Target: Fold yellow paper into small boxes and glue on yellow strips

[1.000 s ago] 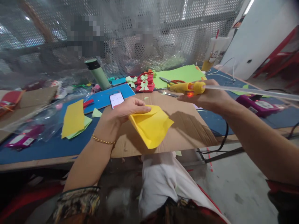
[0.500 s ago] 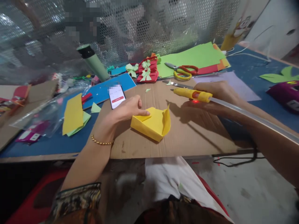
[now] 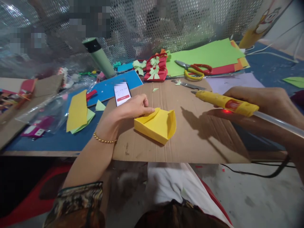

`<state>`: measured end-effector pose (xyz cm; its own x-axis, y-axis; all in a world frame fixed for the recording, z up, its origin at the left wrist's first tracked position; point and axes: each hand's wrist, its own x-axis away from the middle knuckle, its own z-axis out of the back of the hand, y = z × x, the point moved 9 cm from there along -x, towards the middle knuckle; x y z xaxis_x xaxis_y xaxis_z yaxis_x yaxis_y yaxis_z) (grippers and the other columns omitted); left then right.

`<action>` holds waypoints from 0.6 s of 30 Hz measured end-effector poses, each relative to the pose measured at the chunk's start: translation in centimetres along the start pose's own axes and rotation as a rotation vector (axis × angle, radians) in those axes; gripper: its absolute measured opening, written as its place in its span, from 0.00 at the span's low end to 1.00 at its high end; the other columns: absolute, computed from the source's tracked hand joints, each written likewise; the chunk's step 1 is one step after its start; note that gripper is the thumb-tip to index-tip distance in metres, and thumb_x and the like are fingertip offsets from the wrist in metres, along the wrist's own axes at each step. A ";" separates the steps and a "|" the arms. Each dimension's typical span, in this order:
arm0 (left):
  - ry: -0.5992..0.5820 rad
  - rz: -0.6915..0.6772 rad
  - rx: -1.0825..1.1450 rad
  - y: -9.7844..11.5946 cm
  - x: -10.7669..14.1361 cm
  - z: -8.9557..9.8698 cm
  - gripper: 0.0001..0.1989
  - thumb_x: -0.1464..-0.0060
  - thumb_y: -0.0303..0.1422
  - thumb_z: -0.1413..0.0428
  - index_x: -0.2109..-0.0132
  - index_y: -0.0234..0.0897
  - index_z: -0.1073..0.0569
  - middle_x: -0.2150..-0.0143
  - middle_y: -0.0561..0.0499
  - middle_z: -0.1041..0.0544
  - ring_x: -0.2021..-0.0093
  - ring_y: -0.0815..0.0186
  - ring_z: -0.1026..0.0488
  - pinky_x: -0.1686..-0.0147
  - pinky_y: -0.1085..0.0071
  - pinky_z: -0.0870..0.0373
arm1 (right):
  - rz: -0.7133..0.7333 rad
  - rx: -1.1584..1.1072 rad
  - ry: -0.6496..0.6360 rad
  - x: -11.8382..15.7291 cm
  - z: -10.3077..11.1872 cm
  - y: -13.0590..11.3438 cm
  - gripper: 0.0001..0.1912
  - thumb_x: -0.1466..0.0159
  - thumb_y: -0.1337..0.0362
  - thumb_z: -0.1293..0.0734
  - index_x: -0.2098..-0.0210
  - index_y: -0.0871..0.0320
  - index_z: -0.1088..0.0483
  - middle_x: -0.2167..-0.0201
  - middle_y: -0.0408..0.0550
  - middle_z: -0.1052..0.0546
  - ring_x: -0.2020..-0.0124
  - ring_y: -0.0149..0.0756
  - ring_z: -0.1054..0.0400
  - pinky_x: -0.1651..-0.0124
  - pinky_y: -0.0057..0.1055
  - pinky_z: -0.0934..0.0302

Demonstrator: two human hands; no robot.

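A partly folded yellow paper piece [image 3: 158,125] with raised sides rests on the brown cardboard [image 3: 190,139]. My left hand [image 3: 137,106] is at its back left side, fingers curled, the thumb and a fingertip closed on the paper's edge. Off to the right, my right hand [image 3: 251,110] is wrapped round a yellow glue gun [image 3: 225,101], which has a glowing red light and a clear glue stick in its rear. The gun's nozzle points left, above the cardboard and apart from the yellow paper.
Behind lie a craft knife [image 3: 190,85], scissors [image 3: 193,70], green sheets [image 3: 204,57] and red pieces with green bows [image 3: 155,68]. A phone [image 3: 122,93], yellow strip [image 3: 77,110] and green bottle [image 3: 99,58] are at the left. A black cable [image 3: 261,174] hangs at the right.
My right hand has moved right with the glue gun, away from the yellow paper. The paper's right flap leans differently, and my left hand remains at its back left edge. The view has shifted slightly.
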<state>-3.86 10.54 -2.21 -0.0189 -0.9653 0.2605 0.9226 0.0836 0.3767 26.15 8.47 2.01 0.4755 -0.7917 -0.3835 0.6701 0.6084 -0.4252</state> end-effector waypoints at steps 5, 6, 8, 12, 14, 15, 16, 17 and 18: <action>0.015 -0.024 0.006 -0.2 -0.4 -0.2 0.14 0.47 0.38 0.33 0.62 0.41 0.32 0.64 0.52 0.26 0.66 0.63 0.29 0.69 0.66 0.40 | -0.011 0.056 0.040 1.3 0.9 0.7 0.36 0.36 0.24 0.35 0.68 0.52 0.26 0.80 0.42 0.32 0.78 0.33 0.41 0.71 0.38 0.47; 0.009 -0.021 0.004 -0.2 -0.4 -0.2 0.14 0.46 0.38 0.34 0.62 0.41 0.32 0.65 0.53 0.26 0.66 0.64 0.29 0.69 0.67 0.40 | 0.013 0.070 0.074 1.5 1.2 0.7 0.36 0.35 0.24 0.35 0.68 0.52 0.26 0.81 0.41 0.33 0.80 0.33 0.42 0.72 0.37 0.48; -0.007 -0.008 0.000 -0.1 -0.4 -0.3 0.14 0.44 0.37 0.34 0.62 0.41 0.33 0.66 0.53 0.27 0.67 0.64 0.30 0.70 0.67 0.41 | 0.054 0.088 0.120 2.0 1.6 1.0 0.35 0.35 0.25 0.35 0.68 0.51 0.25 0.81 0.42 0.32 0.80 0.33 0.43 0.74 0.37 0.49; -0.022 0.010 -0.008 -0.1 -0.4 -0.4 0.15 0.43 0.36 0.34 0.61 0.42 0.34 0.65 0.53 0.28 0.67 0.64 0.30 0.70 0.67 0.41 | 0.000 0.095 0.118 2.5 1.7 2.9 0.34 0.35 0.24 0.36 0.67 0.49 0.24 0.80 0.44 0.31 0.80 0.35 0.41 0.73 0.39 0.48; -0.018 0.013 -0.015 -0.2 -0.5 -0.4 0.15 0.44 0.36 0.33 0.61 0.41 0.34 0.64 0.53 0.27 0.66 0.64 0.30 0.70 0.66 0.41 | -0.055 0.127 0.106 2.6 1.9 3.9 0.38 0.38 0.20 0.38 0.69 0.49 0.26 0.80 0.45 0.30 0.80 0.37 0.40 0.72 0.40 0.47; -0.013 0.010 -0.018 -0.3 -0.6 -0.4 0.15 0.44 0.36 0.33 0.62 0.41 0.33 0.64 0.52 0.27 0.66 0.64 0.29 0.70 0.66 0.40 | -0.080 0.151 0.096 2.5 2.0 4.4 0.40 0.40 0.18 0.41 0.69 0.48 0.26 0.80 0.46 0.30 0.79 0.37 0.40 0.71 0.40 0.47; -0.007 0.002 -0.018 -0.3 -0.7 -0.4 0.15 0.45 0.36 0.33 0.62 0.41 0.33 0.63 0.52 0.26 0.65 0.63 0.29 0.69 0.66 0.40 | -0.106 0.176 0.076 2.3 2.0 4.8 0.43 0.42 0.15 0.43 0.69 0.48 0.27 0.79 0.48 0.29 0.79 0.38 0.39 0.70 0.41 0.47; -0.001 -0.009 -0.017 -0.3 -0.7 -0.4 0.14 0.45 0.36 0.33 0.62 0.41 0.33 0.63 0.52 0.26 0.65 0.63 0.29 0.69 0.66 0.40 | -0.142 0.201 0.041 2.1 1.9 5.3 0.46 0.45 0.13 0.46 0.69 0.48 0.27 0.78 0.49 0.27 0.78 0.39 0.38 0.70 0.41 0.46; 0.003 -0.020 -0.017 -0.3 -0.8 -0.4 0.14 0.45 0.37 0.33 0.62 0.41 0.32 0.63 0.51 0.25 0.65 0.63 0.28 0.69 0.66 0.40 | -0.188 0.228 -0.009 1.9 1.7 5.9 0.48 0.48 0.11 0.47 0.69 0.49 0.28 0.77 0.51 0.26 0.77 0.40 0.37 0.70 0.41 0.46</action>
<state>-3.98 11.16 -2.85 -0.0362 -0.9674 0.2506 0.9284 0.0602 0.3667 31.97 10.44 0.14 0.3349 -0.8905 -0.3078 0.8572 0.4236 -0.2928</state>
